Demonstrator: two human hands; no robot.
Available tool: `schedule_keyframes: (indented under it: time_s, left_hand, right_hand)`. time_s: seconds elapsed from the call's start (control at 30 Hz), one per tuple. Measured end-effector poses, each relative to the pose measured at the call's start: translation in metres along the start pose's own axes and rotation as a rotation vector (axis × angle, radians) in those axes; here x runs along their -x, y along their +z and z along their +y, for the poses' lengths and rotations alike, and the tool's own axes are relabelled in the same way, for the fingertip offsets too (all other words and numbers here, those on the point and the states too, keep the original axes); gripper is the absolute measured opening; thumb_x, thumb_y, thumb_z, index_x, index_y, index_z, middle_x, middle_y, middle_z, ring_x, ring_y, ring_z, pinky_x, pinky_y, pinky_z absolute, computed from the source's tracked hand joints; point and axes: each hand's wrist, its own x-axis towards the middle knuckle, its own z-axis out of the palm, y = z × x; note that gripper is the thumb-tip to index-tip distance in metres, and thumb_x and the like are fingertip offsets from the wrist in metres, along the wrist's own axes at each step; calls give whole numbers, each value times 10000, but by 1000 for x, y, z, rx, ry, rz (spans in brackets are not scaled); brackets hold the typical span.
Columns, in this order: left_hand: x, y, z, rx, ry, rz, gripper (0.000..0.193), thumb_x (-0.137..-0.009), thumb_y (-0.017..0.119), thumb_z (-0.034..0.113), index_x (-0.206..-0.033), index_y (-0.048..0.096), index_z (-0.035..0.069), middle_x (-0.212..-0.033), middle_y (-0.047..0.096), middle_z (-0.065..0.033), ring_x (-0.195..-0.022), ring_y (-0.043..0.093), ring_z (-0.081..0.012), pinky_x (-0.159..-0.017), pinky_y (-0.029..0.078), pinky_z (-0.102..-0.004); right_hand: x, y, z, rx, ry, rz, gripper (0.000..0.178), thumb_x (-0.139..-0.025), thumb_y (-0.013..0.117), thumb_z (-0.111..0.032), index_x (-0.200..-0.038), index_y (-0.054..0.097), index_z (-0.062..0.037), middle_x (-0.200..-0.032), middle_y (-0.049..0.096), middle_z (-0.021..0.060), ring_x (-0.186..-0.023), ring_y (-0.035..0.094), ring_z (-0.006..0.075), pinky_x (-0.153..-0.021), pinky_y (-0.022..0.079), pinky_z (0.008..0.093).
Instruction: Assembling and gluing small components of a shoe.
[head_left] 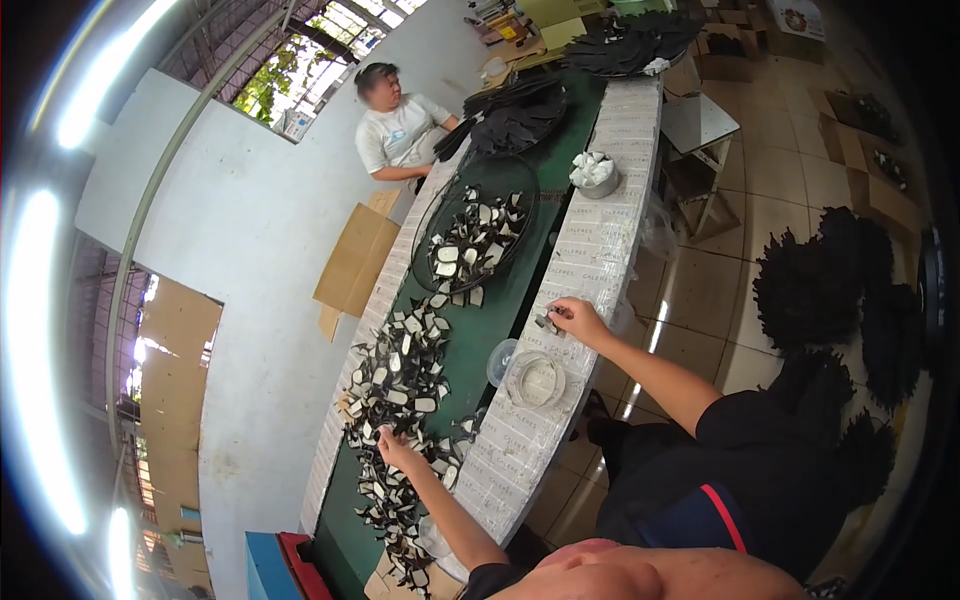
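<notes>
A person's left hand [397, 448] is resting among black-and-white pieces [397, 397] heaped along the green worktop [472, 358], its grip impossible to tell; past a clear round container [537, 399], the right hand [577, 321] is pinching a small dark piece [545, 321] between its fingers over the right edge; work is seemingly standing partway, many pieces lying loose, others sitting in a far mesh basket [503, 171].

I am facing: one long counter [590, 240], running between white wall [270, 220] and tiled floor [690, 310]; fluorescent tubes [45, 330], glowing at left; barred window [310, 70], admitting daylight.
</notes>
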Motion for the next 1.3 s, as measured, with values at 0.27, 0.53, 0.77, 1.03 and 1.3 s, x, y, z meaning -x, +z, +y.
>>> schedule_keyframes:
  time_s: [0.27, 0.53, 0.77, 1.03, 1.3]
  left_hand:
    - [88, -34, -43, 1005, -515, -142, 394, -971, 523, 186, -1237, 463, -98, -1348, 488, -230, -1242, 481, -446, -1047, 467, -540]
    - [262, -38, 3, 749, -531, -361, 479, -942, 484, 19, -1382, 336, -99, -1404, 437, -267, -1312, 424, -434, -1106, 417, -478]
    - [305, -64, -50, 578, -599, -251, 414, -1020, 509, 245, -1302, 473, -55, -1214, 608, -179, -1062, 640, -297, -914, 559, -355]
    - [341, -39, -4, 263, -425, -358, 387, -1038, 457, 243, -1304, 450, -39, -1232, 609, -155, -1054, 662, -318, -875, 574, -340]
    - [351, -30, 15, 296, -497, -357, 290, -1022, 497, 148, -1246, 508, -35, -1187, 621, -138, -1042, 665, -275, -882, 561, -346]
  right_hand:
    - [-3, 18, -3, 6, -43, -35, 216, -907, 657, -113, -1071, 672, 26, -847, 659, 34, -676, 598, 71, -595, 494, 251]
    - [-2, 5, -4, -38, 6, -64, 221, -920, 641, -107, -1095, 657, 27, -836, 680, 41, -659, 597, 71, -588, 491, 250]
    - [-2, 5, 10, -46, 73, -99, 220, -942, 626, -127, -1096, 646, 28, -839, 689, 45, -658, 608, 78, -588, 495, 238]
    - [51, 5, -65, -307, 52, -71, 211, -927, 639, -89, -1116, 627, 5, -983, 622, 40, -786, 640, 81, -694, 556, 241]
    - [160, 15, -189, 153, -386, -661, 298, -854, 681, -3, -1150, 646, -19, -1132, 587, 115, -899, 652, 208, -738, 560, 294]
